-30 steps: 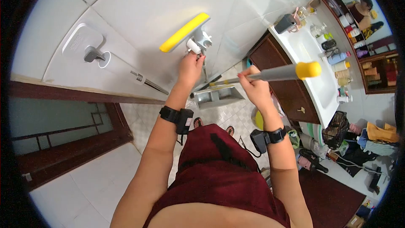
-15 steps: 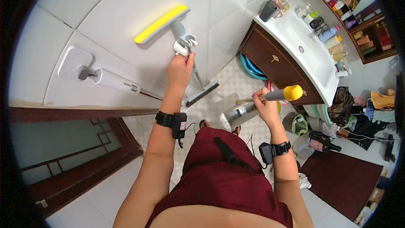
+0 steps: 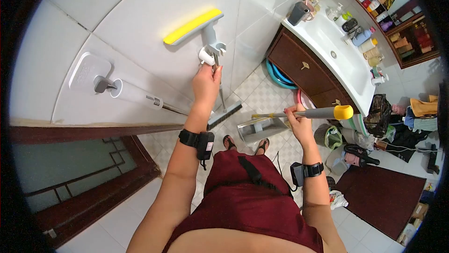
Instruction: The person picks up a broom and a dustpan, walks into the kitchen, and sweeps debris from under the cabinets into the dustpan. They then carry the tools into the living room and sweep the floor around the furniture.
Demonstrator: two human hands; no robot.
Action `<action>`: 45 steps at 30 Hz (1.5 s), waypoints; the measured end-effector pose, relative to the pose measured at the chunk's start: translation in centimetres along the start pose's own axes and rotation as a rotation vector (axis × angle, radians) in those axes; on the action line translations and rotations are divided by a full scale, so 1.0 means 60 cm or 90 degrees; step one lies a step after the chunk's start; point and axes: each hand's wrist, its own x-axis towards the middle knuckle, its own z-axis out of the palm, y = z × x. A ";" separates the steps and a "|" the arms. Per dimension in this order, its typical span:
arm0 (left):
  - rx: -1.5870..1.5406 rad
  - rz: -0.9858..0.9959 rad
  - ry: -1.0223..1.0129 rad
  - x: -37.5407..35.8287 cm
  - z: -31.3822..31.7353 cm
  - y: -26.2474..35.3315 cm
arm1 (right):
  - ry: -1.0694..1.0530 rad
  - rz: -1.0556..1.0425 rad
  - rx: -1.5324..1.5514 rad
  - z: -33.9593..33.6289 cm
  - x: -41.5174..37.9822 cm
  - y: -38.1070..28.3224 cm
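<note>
Broom handle is what our left hand grips near its top, just under the white wall clip that sits below the yellow-edged squeegee mounted on the tiled wall. The bristle head hangs down close to the floor tiles. Our left fingers are closed around the thin shaft, thumb up towards the clip. Our right hand is clenched around the grey handle of the dustpan, whose yellow cap points towards the vanity cabinet; the pan itself hangs low above our sandalled feet.

To do this well, we judge that the broom shaft should stay parallel to the wall and in line with the clip's opening, so it seats without twisting. We should keep the dustpan level and apart from the broom, lest the two handles knock. A second wall holder, with a white tube in it, lies well to the left.
</note>
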 end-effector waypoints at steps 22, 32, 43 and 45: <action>-0.120 -0.007 -0.225 -0.135 0.153 0.175 | -0.028 0.014 -0.089 -0.144 -0.083 0.079; -0.067 0.196 -0.590 -0.284 0.309 0.269 | 0.151 0.027 0.092 -0.221 -0.248 0.200; -0.351 0.458 -1.039 -0.517 0.357 0.453 | 0.526 0.216 0.420 -0.183 -0.487 0.256; -0.389 0.439 -1.130 -0.581 0.350 0.477 | 0.560 0.239 0.316 -0.194 -0.537 0.231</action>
